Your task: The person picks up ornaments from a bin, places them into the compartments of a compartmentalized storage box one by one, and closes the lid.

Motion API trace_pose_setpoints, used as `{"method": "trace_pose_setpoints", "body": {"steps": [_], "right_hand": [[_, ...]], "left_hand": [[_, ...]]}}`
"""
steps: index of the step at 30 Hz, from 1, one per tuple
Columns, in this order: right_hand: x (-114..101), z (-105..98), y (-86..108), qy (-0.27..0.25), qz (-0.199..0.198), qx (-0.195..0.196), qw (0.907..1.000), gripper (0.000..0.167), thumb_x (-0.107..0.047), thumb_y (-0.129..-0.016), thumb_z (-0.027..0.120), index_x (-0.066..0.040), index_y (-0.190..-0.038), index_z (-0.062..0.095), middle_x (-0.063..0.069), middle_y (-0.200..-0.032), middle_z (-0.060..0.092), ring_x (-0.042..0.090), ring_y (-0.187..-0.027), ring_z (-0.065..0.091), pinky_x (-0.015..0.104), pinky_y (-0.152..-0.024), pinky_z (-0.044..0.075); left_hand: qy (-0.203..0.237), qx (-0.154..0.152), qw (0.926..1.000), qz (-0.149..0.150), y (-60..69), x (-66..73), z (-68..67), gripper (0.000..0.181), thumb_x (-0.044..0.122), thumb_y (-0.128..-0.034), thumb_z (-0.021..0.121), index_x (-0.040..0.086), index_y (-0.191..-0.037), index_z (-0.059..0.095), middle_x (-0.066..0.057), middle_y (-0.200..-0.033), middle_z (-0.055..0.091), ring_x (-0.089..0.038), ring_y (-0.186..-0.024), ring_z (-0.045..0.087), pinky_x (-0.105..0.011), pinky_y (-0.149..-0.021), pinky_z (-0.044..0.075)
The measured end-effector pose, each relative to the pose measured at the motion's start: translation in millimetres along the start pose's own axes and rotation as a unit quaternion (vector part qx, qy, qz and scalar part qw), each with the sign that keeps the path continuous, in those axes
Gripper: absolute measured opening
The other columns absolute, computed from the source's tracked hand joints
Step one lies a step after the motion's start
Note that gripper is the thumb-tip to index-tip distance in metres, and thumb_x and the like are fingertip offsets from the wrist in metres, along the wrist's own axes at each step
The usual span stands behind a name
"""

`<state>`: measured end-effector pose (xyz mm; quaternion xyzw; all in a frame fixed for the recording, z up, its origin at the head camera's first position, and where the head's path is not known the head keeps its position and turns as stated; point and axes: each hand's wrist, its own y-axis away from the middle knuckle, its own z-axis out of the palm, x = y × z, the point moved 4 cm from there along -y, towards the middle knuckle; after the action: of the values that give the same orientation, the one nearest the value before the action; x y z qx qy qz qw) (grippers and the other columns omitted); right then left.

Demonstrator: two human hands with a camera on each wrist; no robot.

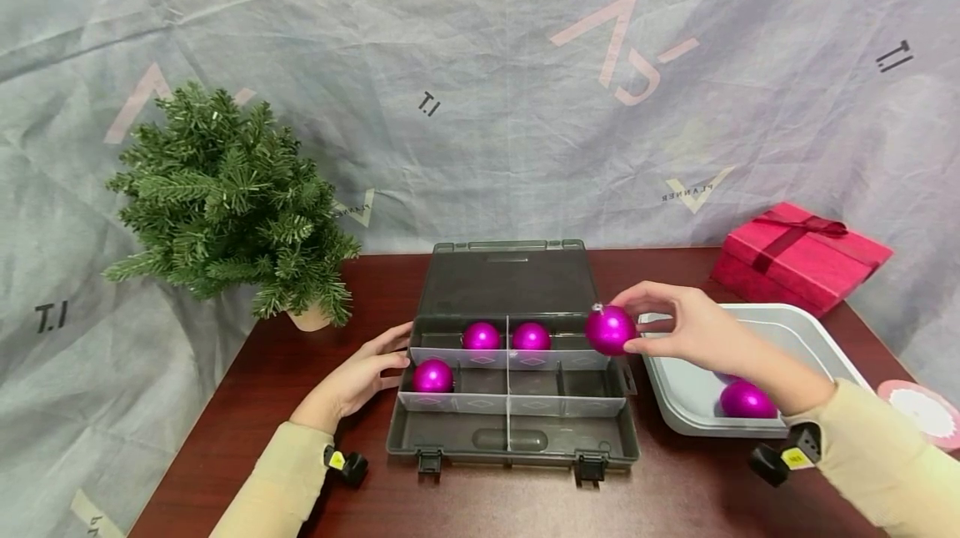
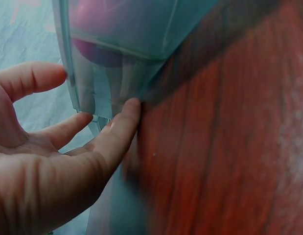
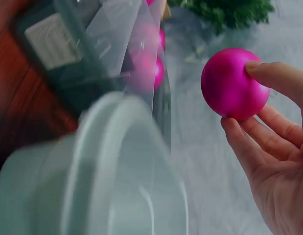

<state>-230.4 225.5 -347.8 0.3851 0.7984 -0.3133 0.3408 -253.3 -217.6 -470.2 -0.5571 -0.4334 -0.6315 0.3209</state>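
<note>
A magenta Christmas bauble (image 1: pixel 610 330) with a silver cap is pinched between the thumb and fingers of my right hand (image 1: pixel 693 326), above the right end of the grey divided box (image 1: pixel 517 459). In the right wrist view the same bauble (image 3: pixel 233 84) is apart from everything but the fingers. My left hand (image 1: pixel 365 375) touches the box's left side with fairly straight fingers; the left wrist view shows those fingers (image 2: pixel 123 128) against the clear wall. Two baubles (image 1: pixel 481 336) lie in the box's back row, another bauble (image 1: pixel 432 376) in the left of the middle row. The lid stands raised behind.
A pale grey tray (image 1: pixel 678 417) at the right holds magenta baubles (image 1: pixel 747 399), partly hidden by my right arm. Behind it sits a red gift box (image 1: pixel 802 254) with a dark ribbon. A small artificial fir tree (image 1: pixel 232 200) stands left. A pink-and-white round item (image 1: pixel 918 413) lies far right.
</note>
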Motion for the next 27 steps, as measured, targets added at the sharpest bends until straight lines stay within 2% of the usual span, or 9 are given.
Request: {"method": "trace_pose_setpoints", "body": {"steps": [8, 14, 23, 27], "right_hand": [[-15.2, 39.9, -32.7, -0.024, -0.016, -0.051, 0.9983, 0.045, -0.015, -0.080, 0.090, -0.012, -0.119, 0.069, 0.003, -0.113, 0.072, 0.021, -0.103, 0.071, 0.038, -0.086, 0.057], [-23.1, 68.1, -53.5, -0.034, -0.017, -0.073, 0.9966, 0.042, -0.010, -0.081, 0.087, -0.010, -0.119, 0.068, 0.004, -0.115, 0.071, 0.021, -0.106, 0.069, 0.033, -0.087, 0.056], [-27.6, 106.0, -74.0, -0.013, -0.023, -0.105, 0.9942, 0.042, -0.011, -0.081, 0.087, -0.009, -0.119, 0.068, 0.004, -0.112, 0.073, 0.021, -0.105, 0.069, 0.041, -0.087, 0.056], [-25.9, 120.0, -78.5, -0.005, -0.021, -0.114, 0.9932, 0.042, -0.009, -0.081, 0.087, -0.009, -0.118, 0.068, 0.005, -0.112, 0.073, 0.021, -0.101, 0.070, 0.039, -0.087, 0.057]], "left_hand": [[-0.004, 0.002, 1.0000, -0.001, 1.4, 0.5, 0.1, 0.070, 0.006, -0.1007, 0.051, 0.005, -0.163, 0.019, -0.027, -0.160, 0.022, -0.017, -0.104, 0.051, -0.056, -0.107, 0.035], [-0.004, 0.003, 1.0000, -0.002, 0.1, 0.4, 0.6, 0.069, 0.005, -0.1005, 0.051, 0.005, -0.163, 0.020, -0.026, -0.159, 0.025, -0.016, -0.105, 0.051, -0.054, -0.105, 0.036], [-0.005, 0.007, 1.0000, -0.001, 1.2, 3.0, 1.1, 0.069, 0.004, -0.1005, 0.050, 0.005, -0.162, 0.020, -0.026, -0.159, 0.024, -0.016, -0.105, 0.050, -0.054, -0.105, 0.037], [-0.003, 0.007, 1.0000, 0.000, 0.8, 2.5, 1.2, 0.069, 0.004, -0.1005, 0.050, 0.004, -0.163, 0.020, -0.026, -0.159, 0.024, -0.016, -0.105, 0.050, -0.054, -0.105, 0.037]]}}
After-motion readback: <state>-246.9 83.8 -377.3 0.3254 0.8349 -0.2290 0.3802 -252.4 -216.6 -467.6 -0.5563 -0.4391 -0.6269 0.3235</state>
